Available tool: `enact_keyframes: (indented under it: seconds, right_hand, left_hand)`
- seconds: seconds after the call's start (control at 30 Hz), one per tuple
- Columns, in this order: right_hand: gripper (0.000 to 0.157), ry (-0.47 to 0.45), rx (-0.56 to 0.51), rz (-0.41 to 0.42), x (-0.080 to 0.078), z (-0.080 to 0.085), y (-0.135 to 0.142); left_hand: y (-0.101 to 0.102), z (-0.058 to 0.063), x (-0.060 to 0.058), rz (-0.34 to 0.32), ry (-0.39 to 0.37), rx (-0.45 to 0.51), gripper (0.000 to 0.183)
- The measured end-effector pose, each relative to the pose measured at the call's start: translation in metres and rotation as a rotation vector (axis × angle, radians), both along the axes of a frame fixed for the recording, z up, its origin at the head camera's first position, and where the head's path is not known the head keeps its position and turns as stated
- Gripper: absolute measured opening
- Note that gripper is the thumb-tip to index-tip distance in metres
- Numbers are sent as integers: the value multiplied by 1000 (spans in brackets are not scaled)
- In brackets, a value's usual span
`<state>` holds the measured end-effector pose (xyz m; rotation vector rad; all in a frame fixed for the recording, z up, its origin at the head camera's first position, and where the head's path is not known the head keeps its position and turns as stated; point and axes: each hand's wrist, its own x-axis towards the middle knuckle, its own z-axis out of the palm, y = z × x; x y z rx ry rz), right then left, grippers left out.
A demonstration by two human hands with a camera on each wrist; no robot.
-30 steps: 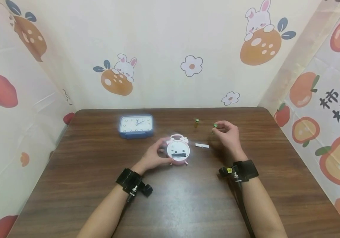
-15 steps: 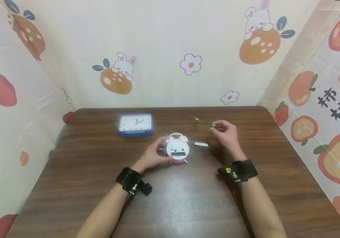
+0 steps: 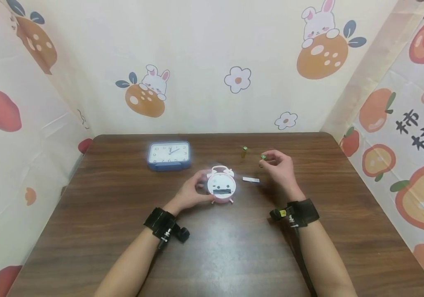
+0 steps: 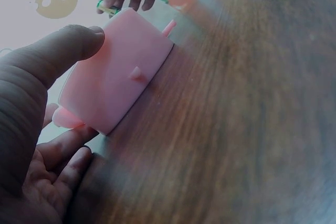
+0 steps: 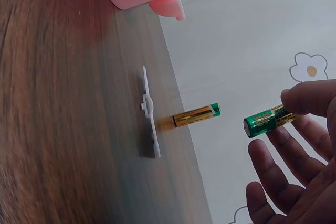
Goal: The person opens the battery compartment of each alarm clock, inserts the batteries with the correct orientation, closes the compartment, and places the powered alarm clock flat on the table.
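Observation:
On the table lies a pink alarm clock (image 3: 221,185), face down, its white back with a dark open battery slot turned up. My left hand (image 3: 191,192) grips it from the left, the thumb on its side in the left wrist view. Between thumb and fingertips my right hand (image 3: 280,169) pinches a green-and-gold battery (image 5: 268,120), held above the table. A second battery (image 5: 197,116) stands upright on the table left of that hand. The small white battery cover (image 3: 251,180) lies between the clock and my right hand.
A blue rectangular clock (image 3: 169,156) sits at the back left of the wooden table (image 3: 212,255). Printed cloth (image 3: 197,49) hangs behind the table and along both sides. Black camera straps are on both wrists.
My right hand has drifted slightly left with the battery in its fingers. My left hand stays on the pink alarm clock, and the standing battery and cover have not moved.

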<state>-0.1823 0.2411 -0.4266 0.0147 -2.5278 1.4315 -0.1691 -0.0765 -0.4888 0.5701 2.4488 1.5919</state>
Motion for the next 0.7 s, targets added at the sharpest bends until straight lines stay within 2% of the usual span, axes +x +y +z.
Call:
enact_keyframes:
  seconds: [0.23,0.5,0.7]
  right_hand:
    - [23,23,-21,43,1,2,-4]
    - [23,37,-16,84,17,30,-23]
    - [22,33,4,70,22,35,-27]
  left_hand:
    - [1,-1,-2,-5,13,15,85]
    - [0,1,-1,9,17,-2,85]
    - [1,1,-1,-2,12,2,85]
